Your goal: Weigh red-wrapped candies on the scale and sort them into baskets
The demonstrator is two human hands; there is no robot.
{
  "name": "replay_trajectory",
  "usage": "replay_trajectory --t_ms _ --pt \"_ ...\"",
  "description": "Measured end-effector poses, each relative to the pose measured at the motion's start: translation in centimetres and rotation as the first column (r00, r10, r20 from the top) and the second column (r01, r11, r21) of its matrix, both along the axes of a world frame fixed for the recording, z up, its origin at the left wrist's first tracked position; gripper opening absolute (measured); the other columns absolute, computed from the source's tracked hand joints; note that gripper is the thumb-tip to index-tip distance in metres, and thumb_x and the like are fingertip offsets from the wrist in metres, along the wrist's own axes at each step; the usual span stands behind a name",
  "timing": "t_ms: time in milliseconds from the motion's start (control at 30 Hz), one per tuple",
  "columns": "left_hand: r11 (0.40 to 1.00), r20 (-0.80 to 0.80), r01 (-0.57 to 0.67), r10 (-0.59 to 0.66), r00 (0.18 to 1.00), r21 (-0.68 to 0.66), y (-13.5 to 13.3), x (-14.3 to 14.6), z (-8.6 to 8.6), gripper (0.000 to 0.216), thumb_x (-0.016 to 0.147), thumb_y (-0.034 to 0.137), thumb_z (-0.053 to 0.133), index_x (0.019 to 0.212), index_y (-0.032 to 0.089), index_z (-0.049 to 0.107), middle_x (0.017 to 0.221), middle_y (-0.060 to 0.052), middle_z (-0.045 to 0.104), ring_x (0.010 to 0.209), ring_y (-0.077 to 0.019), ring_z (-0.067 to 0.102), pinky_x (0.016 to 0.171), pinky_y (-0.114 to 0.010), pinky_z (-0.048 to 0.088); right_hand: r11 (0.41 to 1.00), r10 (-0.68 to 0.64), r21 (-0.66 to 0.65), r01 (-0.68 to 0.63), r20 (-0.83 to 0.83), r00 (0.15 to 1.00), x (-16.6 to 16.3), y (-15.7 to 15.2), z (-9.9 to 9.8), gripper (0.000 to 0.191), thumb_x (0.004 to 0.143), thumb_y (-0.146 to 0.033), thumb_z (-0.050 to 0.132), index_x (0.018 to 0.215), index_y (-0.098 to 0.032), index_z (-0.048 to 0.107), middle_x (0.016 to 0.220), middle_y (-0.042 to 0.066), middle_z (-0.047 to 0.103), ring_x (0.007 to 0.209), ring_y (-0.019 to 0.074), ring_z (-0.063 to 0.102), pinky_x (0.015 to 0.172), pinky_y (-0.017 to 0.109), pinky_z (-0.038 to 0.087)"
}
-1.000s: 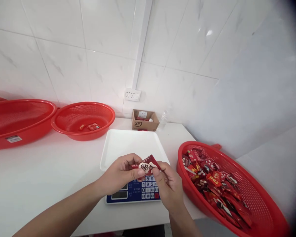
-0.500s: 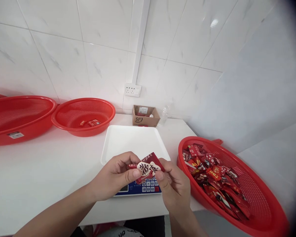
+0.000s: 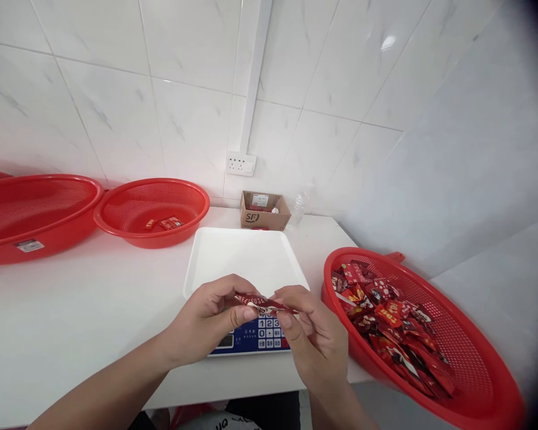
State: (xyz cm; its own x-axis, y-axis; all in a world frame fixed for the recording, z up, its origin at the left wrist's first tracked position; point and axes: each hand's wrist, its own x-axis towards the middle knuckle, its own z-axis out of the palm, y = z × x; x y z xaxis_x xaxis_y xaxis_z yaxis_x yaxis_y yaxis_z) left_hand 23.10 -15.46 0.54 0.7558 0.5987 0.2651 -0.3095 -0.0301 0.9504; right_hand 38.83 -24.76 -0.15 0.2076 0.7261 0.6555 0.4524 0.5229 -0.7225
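White lettering on the dark red, cream-patched wrapper packet [image 3: 269, 303] reads roughly "SWEET SUGAR", partly covered; black "SF" marks the open brown cardboard box [image 3: 265, 220]; 1, 2, 3 and 0 show on the blue-and-white electronic scale [image 3: 269, 334]. The left hand [image 3: 206, 319] pinches the packet's left end between thumb and fingers, the right hand [image 3: 319, 334] its right end, above the scale; half a second ago its broad face showed, whereas now it is tipped nearly edge-on. Both hands hide parts of the scale; right of them, an oval red perforated plastic basket [image 3: 484, 364] holds mixed wrapped packets [image 3: 399, 325]; a round red plastic basket [image 3: 138, 239] stands back left.
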Motion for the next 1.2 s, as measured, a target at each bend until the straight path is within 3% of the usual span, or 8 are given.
replay_trajectory --t_ms 167,367,700,1033,1100,1200 --pt "0.995 0.032 -0.068 0.066 0.997 0.074 -0.1 -0.1 0.1 0.015 0.086 0.029 0.069 0.098 0.02 0.072 0.09 -0.003 0.071 0.082 -0.0144 0.065 0.073 -0.026 0.052 0.993 -0.033 0.118 0.021 0.104 0.994 -0.1 -0.2 0.5 0.021 0.088 -0.014 0.062 0.104 -0.027 0.068 0.086 0.002 0.067 0.081 0.0168 0.065 0.069 0.028 0.055" --pt "0.994 0.063 -0.079 0.074 0.995 0.079 -0.1 -0.2 0.1 0.019 0.085 0.035 0.07 0.098 0.022 0.074 0.092 -0.004 0.072 0.085 -0.017 0.066 0.074 -0.028 0.055 0.986 -0.04 0.168 0.016 0.14 0.989 -0.2 -0.4 0.8 0.023 0.09 -0.014 0.061 0.107 -0.027 0.069 0.085 0.004 0.066 0.079 0.0175 0.065 0.065 0.029 0.056" --pt "0.985 0.073 -0.115 0.106 0.992 0.128 -0.1 -0.1 -0.2 0.017 0.085 0.03 0.07 0.1 0.023 0.075 0.093 -0.004 0.074 0.086 -0.0164 0.067 0.076 -0.026 0.054 0.982 -0.038 0.187 0.002 0.189 0.981 -0.2 -0.5 1.2 0.016 0.093 -0.02 0.058 0.104 -0.025 0.068 0.08 0.005 0.066 0.074 0.0179 0.065 0.06 0.03 0.056" --pt "0.955 0.007 -0.149 0.153 0.988 0.257 -0.6 -0.2 0.1 0.007 0.086 0.023 0.068 0.09 0.019 0.072 0.083 -0.003 0.072 0.077 -0.0147 0.064 0.07 -0.025 0.051 0.987 -0.054 0.16 0.029 0.157 0.986 -0.4 -0.3 0.8 0.021 0.084 -0.005 0.063 0.094 -0.023 0.065 0.08 0.001 0.065 0.073 0.0139 0.063 0.062 0.025 0.053" --pt "0.962 -0.003 -0.145 0.15 0.989 0.232 -0.6 -0.1 0.0 0.008 0.086 0.024 0.068 0.089 0.019 0.071 0.08 -0.002 0.071 0.073 -0.0134 0.063 0.067 -0.023 0.05 0.988 -0.068 0.147 0.046 0.147 0.987 -0.4 -0.2 0.7 0.019 0.085 -0.006 0.062 0.094 -0.023 0.065 0.081 0.001 0.066 0.073 0.0142 0.063 0.063 0.026 0.053" --pt "0.986 -0.008 -0.141 0.143 0.99 0.09 0.0 0.0 -0.4 0.016 0.085 0.033 0.07 0.088 0.017 0.07 0.08 -0.002 0.071 0.073 -0.0138 0.064 0.068 -0.025 0.051 0.993 -0.093 0.083 0.081 0.159 0.983 -0.1 0.0 0.2 0.016 0.087 -0.011 0.06 0.096 -0.023 0.065 0.079 0.001 0.066 0.072 0.0145 0.063 0.062 0.026 0.053"
